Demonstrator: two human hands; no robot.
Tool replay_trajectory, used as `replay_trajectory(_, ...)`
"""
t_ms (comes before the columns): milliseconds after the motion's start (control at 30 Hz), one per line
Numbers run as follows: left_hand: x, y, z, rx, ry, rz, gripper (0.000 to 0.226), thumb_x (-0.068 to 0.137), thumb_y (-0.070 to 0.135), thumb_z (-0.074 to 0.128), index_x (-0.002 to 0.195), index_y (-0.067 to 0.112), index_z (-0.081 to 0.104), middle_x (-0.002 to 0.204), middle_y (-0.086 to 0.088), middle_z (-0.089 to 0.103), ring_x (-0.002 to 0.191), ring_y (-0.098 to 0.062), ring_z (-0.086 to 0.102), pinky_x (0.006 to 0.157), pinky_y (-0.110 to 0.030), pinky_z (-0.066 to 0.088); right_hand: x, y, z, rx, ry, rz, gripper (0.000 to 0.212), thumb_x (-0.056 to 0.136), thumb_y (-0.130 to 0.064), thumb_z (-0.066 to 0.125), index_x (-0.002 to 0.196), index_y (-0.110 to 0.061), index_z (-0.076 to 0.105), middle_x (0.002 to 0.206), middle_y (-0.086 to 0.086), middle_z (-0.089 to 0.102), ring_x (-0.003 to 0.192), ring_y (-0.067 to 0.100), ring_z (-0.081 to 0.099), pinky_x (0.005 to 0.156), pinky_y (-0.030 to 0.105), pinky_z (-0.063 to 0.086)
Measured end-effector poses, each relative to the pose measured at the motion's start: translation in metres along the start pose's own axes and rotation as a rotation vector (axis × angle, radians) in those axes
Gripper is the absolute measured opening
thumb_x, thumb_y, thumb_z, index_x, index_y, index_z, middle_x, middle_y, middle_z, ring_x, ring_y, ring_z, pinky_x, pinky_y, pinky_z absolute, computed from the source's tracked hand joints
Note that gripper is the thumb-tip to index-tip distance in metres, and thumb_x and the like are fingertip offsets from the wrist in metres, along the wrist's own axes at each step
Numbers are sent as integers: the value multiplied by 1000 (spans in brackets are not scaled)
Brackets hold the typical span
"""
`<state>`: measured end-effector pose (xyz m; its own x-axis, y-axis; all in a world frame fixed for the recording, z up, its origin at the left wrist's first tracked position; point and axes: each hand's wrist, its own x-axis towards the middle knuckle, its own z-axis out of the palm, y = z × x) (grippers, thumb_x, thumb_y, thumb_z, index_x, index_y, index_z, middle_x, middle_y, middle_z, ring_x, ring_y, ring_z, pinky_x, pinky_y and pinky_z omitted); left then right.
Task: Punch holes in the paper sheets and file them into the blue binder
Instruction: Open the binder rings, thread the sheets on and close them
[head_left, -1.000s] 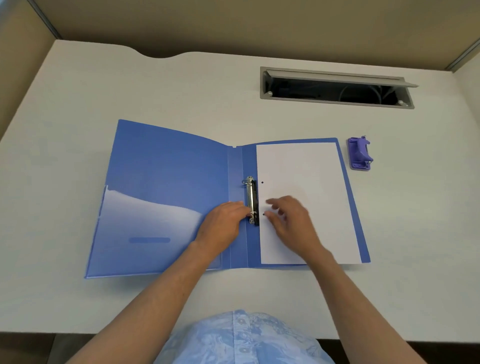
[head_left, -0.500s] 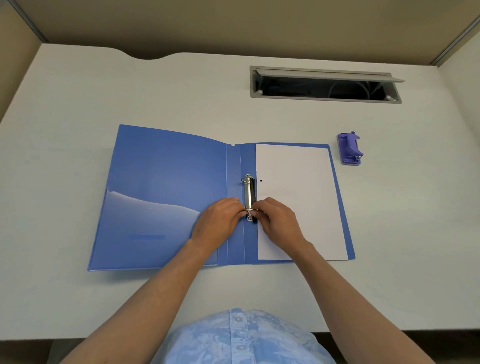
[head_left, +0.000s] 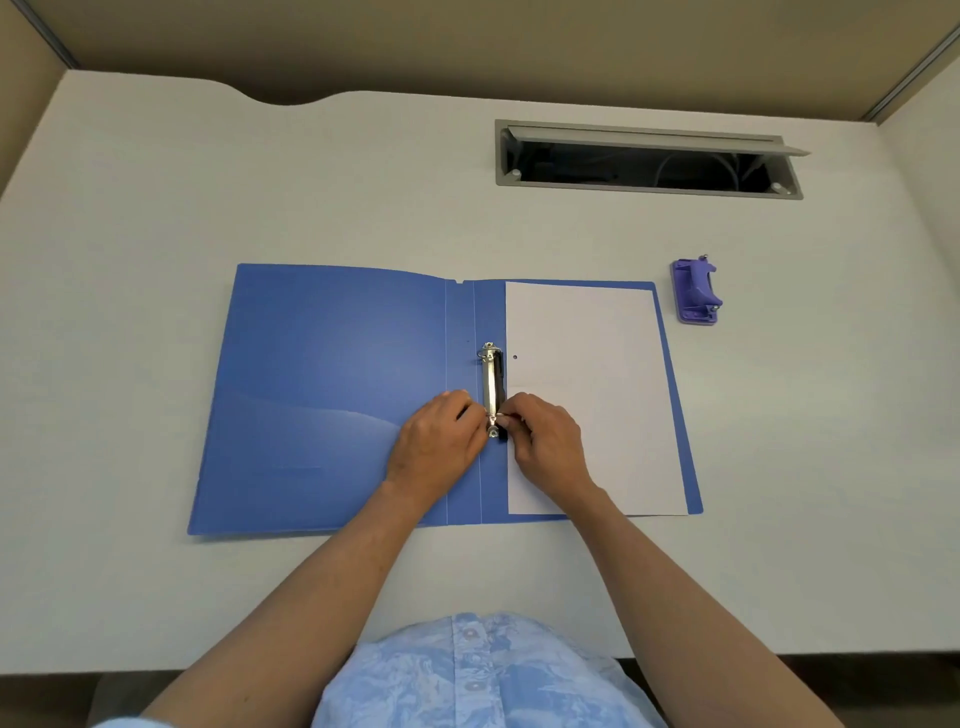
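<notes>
– Now, what's changed?
– Right hand (head_left: 548, 441) has left the paper (head_left: 587, 395) and joined the left hand (head_left: 439, 441) at the near ring of the metal clip (head_left: 491, 387). Looks like they're working the rings so the punched sheet can go on
– Fingers?
– Both sets curled, pinching that ring from either side. Forearms angle in
– Where's everything?
– Sheet lies loose on the right flap of the open binder (head_left: 332, 395), one hole showing. Punch (head_left: 697, 292) sits apart, far right

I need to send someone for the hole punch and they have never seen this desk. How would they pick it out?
Start at the open blue binder in the middle of the white desk. Just past its far right corner, apart from it, sits the hole punch. It is the only small purple thing on the desk, nearer than the grey cable slot.
</notes>
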<state>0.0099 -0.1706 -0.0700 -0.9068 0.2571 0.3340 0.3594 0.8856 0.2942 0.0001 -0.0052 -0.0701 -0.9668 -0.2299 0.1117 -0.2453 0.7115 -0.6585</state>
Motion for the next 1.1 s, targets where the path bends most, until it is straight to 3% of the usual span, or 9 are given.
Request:
replay_trajectory(167, -2, -2, 1, -41, 22, -22, 22, 90, 18, 49, 71, 11, 58, 79, -5, 62, 71, -21, 63, 56, -30, 47, -1, 5, 0, 33, 9, 19, 10, 92, -8, 57, 83, -10, 62, 74, -2, 65, 61, 18, 53, 57, 36, 44)
replay_trajectory(367, 0, -4, 3, -106, -37, -54, 18, 90, 22, 53, 78, 12, 60, 80, -3, 60, 70, -21, 57, 61, -28, 44, 2, 9, -7, 80, -55, 1, 5, 90, -6, 63, 89, -9, 67, 76, -1, 68, 65, 18, 59, 62, 39, 52)
replay_trajectory(467, 3, -1, -3, -157, -98, -61, 10, 87, 22, 57, 92, 14, 61, 87, -1, 61, 76, -19, 55, 67, -25, 42, 5, 6, -17, 155, -91, 13, 15, 85, -1, 69, 98, -8, 68, 74, 1, 66, 64, 4, 54, 66, 25, 49)
replay_trajectory(567, 9, 5, -10, -230, -154, -141, 19, 85, 24, 55, 101, 16, 61, 93, 2, 61, 83, -18, 53, 71, -28, 45, 6, 5, -31, 221, -39, 32, 29, 83, 3, 68, 108, -10, 66, 83, 3, 63, 70, 3, 54, 69, 14, 44)
replay_trajectory(733, 23, 27, -9, -264, -222, -382, 28, 85, 44, 60, 91, 17, 62, 92, 3, 60, 89, -19, 52, 76, -31, 44, 4, 13, -37, 182, 23, 172, 31, 87, 6, 61, 114, -10, 64, 90, 1, 62, 77, 6, 56, 76, 15, 45)
replay_trajectory(867, 46, 45, -13, -157, -305, -536, 45, 84, 57, 54, 90, 13, 64, 95, -3, 62, 95, -24, 53, 80, -36, 43, 2, 18, -28, 99, 8, 153, 26, 89, 4, 59, 113, -6, 67, 92, -3, 61, 78, 7, 54, 77, 15, 41)
replay_trajectory(967, 63, 43, -12, -44, -406, -580, 36, 87, 46, 55, 90, 11, 63, 103, -9, 67, 100, -32, 58, 81, -37, 41, 1, 22, -22, 55, 7, 108, 24, 90, 4, 59, 109, -4, 70, 92, 6, 63, 77, 12, 54, 73, 17, 41)
replay_trajectory(1100, 78, 39, -14, -67, -520, -662, 17, 83, 29, 60, 90, 17, 49, 102, -8, 67, 99, -33, 61, 80, -37, 39, -3, 23, -16, 18, 51, 94, 26, 87, 3, 59, 108, -2, 72, 89, 11, 62, 76, 17, 56, 70, 17, 40)
